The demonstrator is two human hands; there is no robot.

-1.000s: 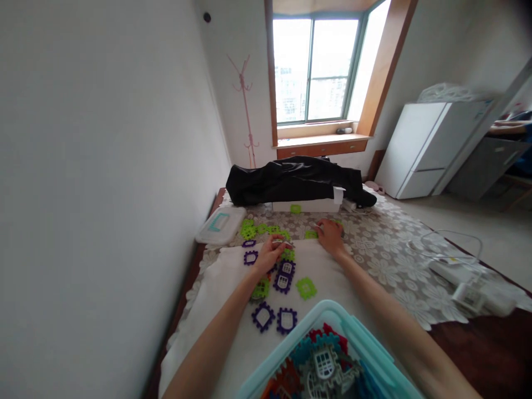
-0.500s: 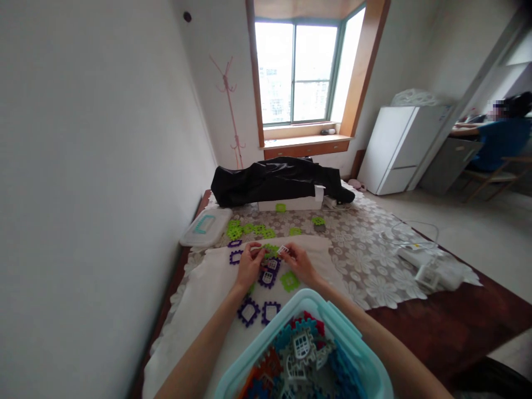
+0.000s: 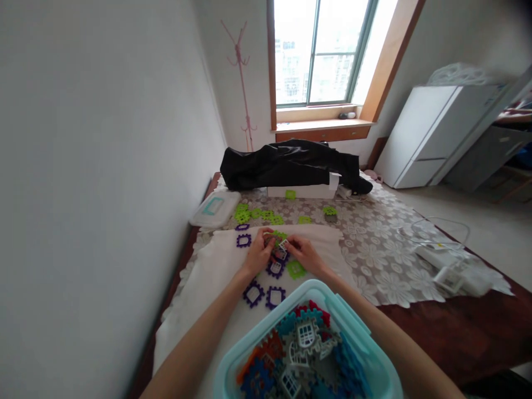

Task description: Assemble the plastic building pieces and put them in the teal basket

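The right hand [image 3: 305, 252] pinches a white lattice window piece [image 3: 284, 244], poised between both hands; the left hand [image 3: 258, 254] curls nearby, its hold unclear. Nearer the wearer sits an aqua tub [image 3: 353, 316] of toothed plastic pieces [image 3: 272, 346].

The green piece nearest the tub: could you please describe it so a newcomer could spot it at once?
Find the turquoise tub in the foreground. Just past its far rim, the green piece lies on the white cloth, near the right hand. Its colour sets it apart from the nearby purple pieces.
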